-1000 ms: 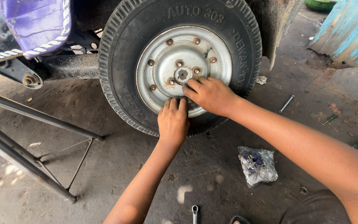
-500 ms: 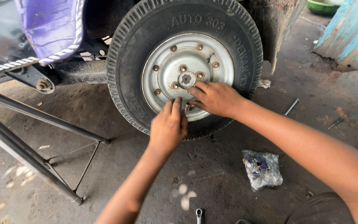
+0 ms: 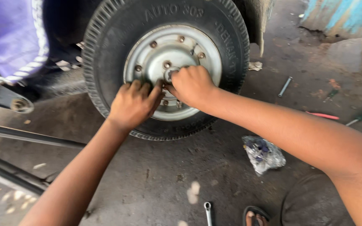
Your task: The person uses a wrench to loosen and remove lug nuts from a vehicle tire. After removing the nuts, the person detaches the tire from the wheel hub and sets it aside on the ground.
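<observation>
Head view, and I am looking down at my two bare hands working on a wheel. Far left hangs a purple fabric panel with a striped white edge (image 3: 9, 42), and below it dark metal frame bars (image 3: 26, 138) slant across the grey concrete floor (image 3: 160, 175). The black rubber tyre with a ribbed tread (image 3: 105, 62) stands upright on that floor, and inside it sits the silver-grey steel wheel rim (image 3: 197, 46) with rusty studs ringed around its middle.

My left hand (image 3: 134, 104) lies against the lower left part of the rim, its fingers curled loosely with the tips touching the metal; I cannot tell whether it grips anything. Just beside it, thumb almost meeting thumb, my right hand (image 3: 191, 85) is bunched tight at the small metal hub centre (image 3: 170, 74), fingers pinched together around something there that the hand hides from me. The two hands are close, side by side, both on the rim.

On the floor below the hands lies the ring end of a silver spanner (image 3: 207, 209), at the bottom edge. Farther right a crumpled clear plastic bag with dark bits inside (image 3: 263, 153) rests near my right forearm. Beyond it lie a short grey metal rod (image 3: 285, 86), a thin red tool (image 3: 322, 115) and a green-handled screwdriver (image 3: 361, 116), well apart from the wheel.
</observation>
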